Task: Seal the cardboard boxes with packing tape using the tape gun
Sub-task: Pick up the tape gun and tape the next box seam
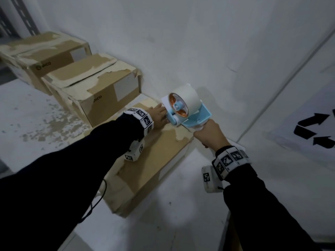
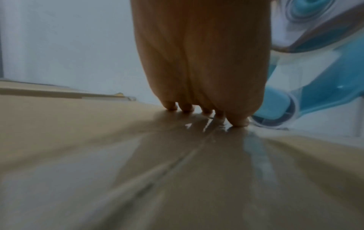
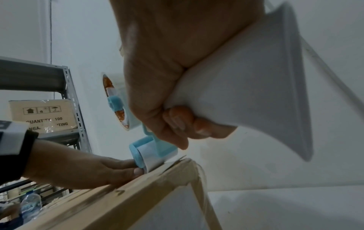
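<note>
A flat cardboard box (image 1: 154,160) lies nearest me on the white floor, its top shiny with tape (image 2: 177,163). My left hand (image 1: 159,115) lies flat on the far end of its top, fingers (image 2: 197,107) straight and pressing beside the roller. My right hand (image 1: 208,132) grips the white handle (image 3: 246,87) of a light-blue tape gun (image 1: 186,109). The gun carries a pale tape roll (image 1: 184,95). Its roller (image 3: 145,160) touches the box top near the far right corner.
Two more cardboard boxes (image 1: 101,87) (image 1: 45,57) stand in a row behind, along the white wall. A metal shelf (image 3: 71,101) with a labelled carton (image 3: 43,115) stands to the left. A white sheet with black recycling arrows (image 1: 315,129) is at right. A water bottle (image 3: 31,203) stands low left.
</note>
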